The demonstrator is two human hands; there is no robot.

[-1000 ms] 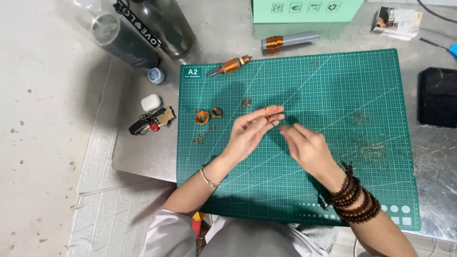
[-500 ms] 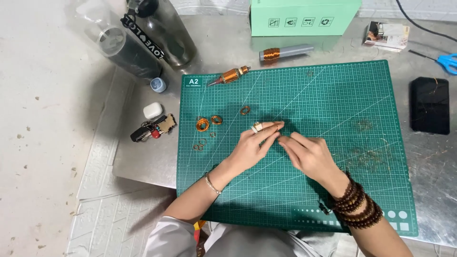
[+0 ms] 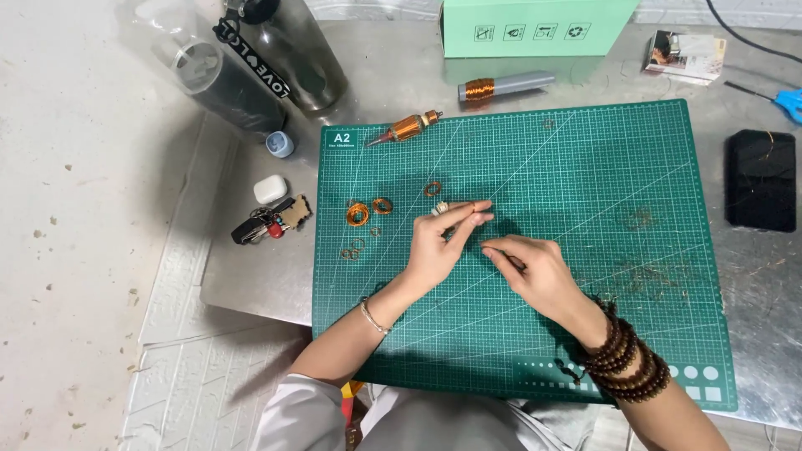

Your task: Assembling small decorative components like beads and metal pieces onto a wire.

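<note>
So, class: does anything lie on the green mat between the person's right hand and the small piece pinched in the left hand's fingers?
Nothing visible does. The right hand rests apart from the small piece in the left hand, with only bare cutting mat between. The copper wire rings lie off to the far side.

Thin bangle (image 3: 373,317); dark beaded bracelets (image 3: 625,363)

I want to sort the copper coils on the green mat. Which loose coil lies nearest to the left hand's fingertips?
The small copper ring just above the left hand. The bigger orange coil and the ring beside it lie farther left.
</note>
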